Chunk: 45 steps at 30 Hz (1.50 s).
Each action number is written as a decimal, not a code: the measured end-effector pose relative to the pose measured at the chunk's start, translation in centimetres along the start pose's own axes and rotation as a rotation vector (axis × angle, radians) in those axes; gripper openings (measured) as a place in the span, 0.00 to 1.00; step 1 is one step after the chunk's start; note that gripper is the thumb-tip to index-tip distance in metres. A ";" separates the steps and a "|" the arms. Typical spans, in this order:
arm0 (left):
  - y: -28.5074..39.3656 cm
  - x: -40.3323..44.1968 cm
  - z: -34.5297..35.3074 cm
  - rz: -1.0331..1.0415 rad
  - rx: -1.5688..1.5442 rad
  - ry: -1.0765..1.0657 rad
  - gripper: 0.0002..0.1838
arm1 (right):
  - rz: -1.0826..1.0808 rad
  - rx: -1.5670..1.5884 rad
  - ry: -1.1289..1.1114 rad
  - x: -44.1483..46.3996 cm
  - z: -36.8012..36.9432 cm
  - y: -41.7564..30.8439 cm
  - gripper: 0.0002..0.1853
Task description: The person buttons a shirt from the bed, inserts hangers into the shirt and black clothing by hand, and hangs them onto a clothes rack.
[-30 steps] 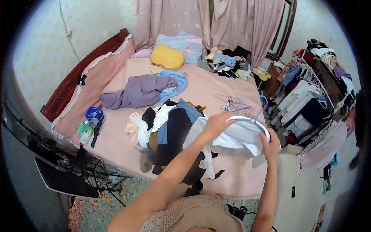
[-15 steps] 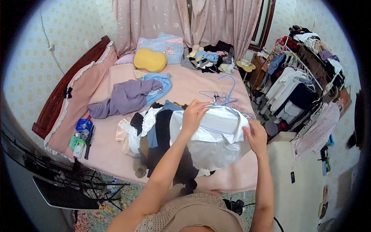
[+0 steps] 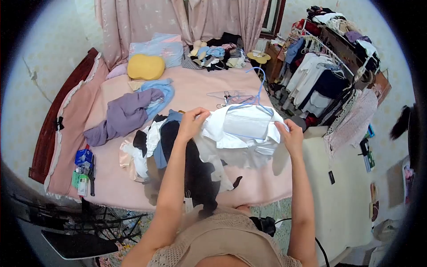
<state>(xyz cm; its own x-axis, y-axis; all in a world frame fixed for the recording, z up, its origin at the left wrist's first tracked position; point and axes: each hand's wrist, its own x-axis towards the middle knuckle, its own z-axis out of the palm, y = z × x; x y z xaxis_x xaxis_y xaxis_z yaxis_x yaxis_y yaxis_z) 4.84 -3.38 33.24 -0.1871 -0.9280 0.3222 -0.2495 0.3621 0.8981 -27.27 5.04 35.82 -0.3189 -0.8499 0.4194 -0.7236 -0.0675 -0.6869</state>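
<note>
A white collared shirt hangs spread between my hands above the bed, with a blue clothes hanger inside its shoulders and the hook sticking up. My left hand pinches the shirt at its left shoulder. At the opposite shoulder, my right hand is closed on the cloth. Below and left of the shirt lies a heap of dark and pale clothes, including a black garment. More wire hangers rest on the bed just beyond the shirt.
A purple garment and a light blue one lie on the pink bed. Near the headboard sits a yellow cushion. A full clothes rack stands at right, beside a cream surface holding a phone.
My left hand has moved from the hanger's bar to the shirt's left shoulder. The shirt is now stretched wider between both hands, and the camera view has shifted right.
</note>
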 end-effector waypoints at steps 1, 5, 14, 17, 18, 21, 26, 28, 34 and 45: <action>0.1 0.0 0.2 0.017 -0.002 -0.004 0.11 | 0.028 0.067 -0.021 0.0 0.1 0.3 0.17; 0.5 0.4 1.6 0.197 0.104 -0.022 0.10 | 0.066 0.061 -0.065 0.0 0.2 2.2 0.17; 0.8 1.8 2.8 0.034 0.029 0.019 0.09 | 0.089 0.379 -0.130 0.2 0.4 4.2 0.16; 1.2 2.1 3.5 -0.027 0.003 0.095 0.09 | 0.055 0.317 -0.154 0.1 0.3 3.7 0.17; 1.6 2.0 3.7 0.035 -0.011 0.035 0.10 | 0.033 0.329 -0.151 0.2 0.2 3.5 0.17; 1.7 2.0 3.7 0.168 0.054 -0.072 0.12 | 0.069 0.336 -0.148 0.5 -0.1 3.4 0.17; 3.0 1.4 4.2 0.166 0.270 -0.237 0.19 | 0.073 0.345 -0.097 0.5 -0.5 3.7 0.18; 2.7 1.6 4.5 0.111 0.287 -0.133 0.21 | 0.080 0.334 -0.078 0.5 -0.5 3.8 0.18; 2.5 2.1 4.2 0.024 0.220 -0.092 0.18 | 0.082 0.036 0.004 0.3 -1.6 3.8 0.15; -2.6 0.8 6.7 0.035 0.154 -0.675 0.19 | 0.086 0.095 -0.326 -4.4 -2.8 6.8 0.12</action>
<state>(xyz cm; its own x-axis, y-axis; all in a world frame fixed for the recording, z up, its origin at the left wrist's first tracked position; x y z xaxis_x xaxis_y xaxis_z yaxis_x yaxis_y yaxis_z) -1.06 -4.45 29.17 -0.7354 -0.6759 0.0481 -0.3556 0.4455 0.8216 -32.52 9.78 30.98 -0.1528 -0.9758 0.1562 -0.6374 -0.0235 -0.7702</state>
